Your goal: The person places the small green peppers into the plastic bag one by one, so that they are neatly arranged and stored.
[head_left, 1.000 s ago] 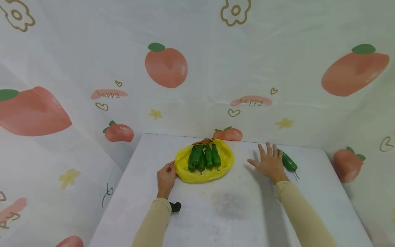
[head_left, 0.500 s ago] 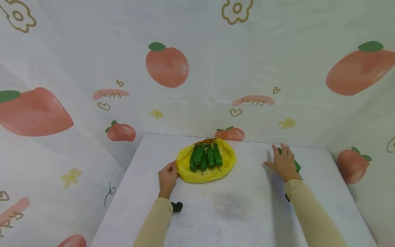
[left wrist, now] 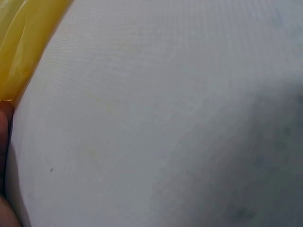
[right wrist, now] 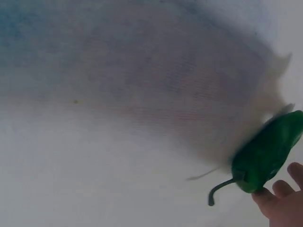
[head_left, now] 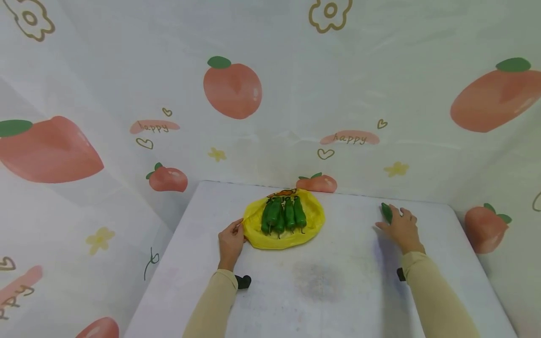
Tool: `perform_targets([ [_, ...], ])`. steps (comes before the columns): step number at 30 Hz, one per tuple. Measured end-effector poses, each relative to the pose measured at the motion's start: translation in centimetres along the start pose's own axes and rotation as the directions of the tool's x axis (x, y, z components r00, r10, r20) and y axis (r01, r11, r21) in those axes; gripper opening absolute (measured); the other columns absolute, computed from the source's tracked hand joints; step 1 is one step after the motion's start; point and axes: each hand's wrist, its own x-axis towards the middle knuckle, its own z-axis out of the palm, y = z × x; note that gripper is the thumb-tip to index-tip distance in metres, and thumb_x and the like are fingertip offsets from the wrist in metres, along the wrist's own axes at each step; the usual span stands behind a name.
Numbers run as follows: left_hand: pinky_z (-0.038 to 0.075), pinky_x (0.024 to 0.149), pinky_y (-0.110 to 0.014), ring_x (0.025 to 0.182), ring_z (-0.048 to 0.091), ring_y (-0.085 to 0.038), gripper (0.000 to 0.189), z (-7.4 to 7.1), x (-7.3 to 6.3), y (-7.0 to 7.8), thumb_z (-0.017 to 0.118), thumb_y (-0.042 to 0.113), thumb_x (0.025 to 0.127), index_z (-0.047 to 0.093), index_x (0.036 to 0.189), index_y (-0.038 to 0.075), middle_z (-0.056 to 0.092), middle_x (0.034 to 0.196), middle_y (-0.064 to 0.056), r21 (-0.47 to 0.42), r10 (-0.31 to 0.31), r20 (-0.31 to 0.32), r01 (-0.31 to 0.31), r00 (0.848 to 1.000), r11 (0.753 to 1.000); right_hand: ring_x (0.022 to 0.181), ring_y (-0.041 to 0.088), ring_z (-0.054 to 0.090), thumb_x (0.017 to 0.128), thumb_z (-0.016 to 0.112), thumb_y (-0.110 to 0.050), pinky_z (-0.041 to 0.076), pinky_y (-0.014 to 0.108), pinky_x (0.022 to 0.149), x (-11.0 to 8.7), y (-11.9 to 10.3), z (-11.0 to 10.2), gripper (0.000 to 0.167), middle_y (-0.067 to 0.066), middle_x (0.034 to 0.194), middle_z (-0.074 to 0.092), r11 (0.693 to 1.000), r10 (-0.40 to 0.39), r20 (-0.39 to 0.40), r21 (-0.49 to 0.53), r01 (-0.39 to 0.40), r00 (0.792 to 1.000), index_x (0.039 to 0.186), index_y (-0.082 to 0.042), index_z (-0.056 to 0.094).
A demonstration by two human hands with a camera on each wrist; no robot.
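Note:
In the head view my left hand [head_left: 231, 244] pinches the left edge of a yellow plastic bag [head_left: 314, 220], which lies spread on the table. Several green peppers [head_left: 289, 215] lie side by side on the bag, stems toward me. Off to the right, my right hand [head_left: 403, 230] reaches over a single green pepper [head_left: 386, 212], thumb on its left and fingers on its right; the palm hides most of it. The right wrist view shows this pepper [right wrist: 267, 153] with its curved stem, and fingertips [right wrist: 265, 198] right at its side. A bag corner [left wrist: 23, 42] appears in the left wrist view.
The white table [head_left: 270, 305] ends at a back wall covered by a cloth [head_left: 279, 94] printed with peaches, flowers and hearts. A small dark piece shows under each wrist, the left one [head_left: 243, 281] and the right one [head_left: 401, 274].
My right hand has moved right, from beside the single pepper to over it, and its spread fingers have drawn in. The left hand keeps pinching the bag's edge.

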Motion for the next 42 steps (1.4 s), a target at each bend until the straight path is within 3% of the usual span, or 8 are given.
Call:
perform_targets([
  [10,0.057,0.055,-0.019,0.061,0.066,-0.011,0.024,-0.1,0.0,0.2,0.064,0.018,0.101,0.076,0.122,0.015,0.078,0.093,-0.015,0.004,-0.014,-0.004,0.014,1.0,1.0,0.127,0.069,0.029,0.1,0.061,-0.036,0.039,0.076,0.096,-0.3,-0.2,-0.2,0.081,0.051,0.145,0.022,0.989,0.123,0.011,0.079,-0.124,0.992,0.156,0.008,0.021],
  [16,0.058,0.055,-0.02,0.062,0.068,-0.012,0.025,-0.1,0.0,0.3,0.064,0.018,0.1,0.076,0.122,0.015,0.079,0.095,-0.015,-0.017,-0.022,0.012,0.022,1.0,1.0,0.126,0.068,0.03,0.102,0.059,-0.035,0.04,0.075,0.095,-0.6,-0.2,0.0,0.079,0.053,0.144,0.023,0.972,0.212,0.042,0.091,-0.215,0.976,0.153,0.014,0.024],
  [24,0.058,0.056,-0.019,0.063,0.067,-0.012,0.025,-0.1,0.1,0.3,0.064,0.019,0.101,0.076,0.122,0.015,0.078,0.094,-0.014,-0.013,-0.011,0.012,0.011,1.0,1.0,0.124,0.064,0.036,0.103,0.053,-0.04,0.041,0.07,0.098,-0.2,-0.2,0.5,0.077,0.047,0.143,0.035,0.945,0.302,0.062,0.116,-0.307,0.951,0.155,0.009,0.024],
  [29,0.058,0.056,-0.019,0.062,0.067,-0.012,0.025,-0.1,0.0,0.3,0.063,0.019,0.101,0.076,0.122,0.015,0.079,0.095,-0.014,-0.007,-0.019,0.012,0.019,1.0,1.0,0.121,0.062,0.039,0.102,0.053,-0.033,0.041,0.068,0.097,-0.2,-0.6,0.7,0.068,0.045,0.14,0.042,0.936,0.329,0.039,0.118,-0.332,0.943,0.151,0.01,0.031],
  [35,0.057,0.053,-0.019,0.059,0.065,-0.012,0.025,0.0,0.1,0.1,0.063,0.018,0.101,0.076,0.121,0.013,0.078,0.09,-0.015,0.004,0.017,-0.005,-0.017,1.0,1.0,0.116,0.059,0.044,0.1,0.053,-0.031,0.042,0.067,0.093,-0.6,-1.3,0.9,0.063,0.043,0.135,0.049,0.945,0.308,0.007,0.115,-0.307,0.951,0.144,0.013,0.038],
  [42,0.057,0.053,-0.019,0.06,0.066,-0.014,0.025,-0.1,0.0,0.0,0.063,0.017,0.101,0.076,0.121,0.013,0.078,0.089,-0.015,0.012,0.02,-0.005,-0.02,1.0,1.0,0.119,0.059,0.046,0.099,0.052,-0.029,0.037,0.067,0.095,-1.3,-2.9,0.8,0.061,0.042,0.134,0.05,0.937,0.326,0.048,0.115,-0.329,0.944,0.141,0.012,0.039],
])
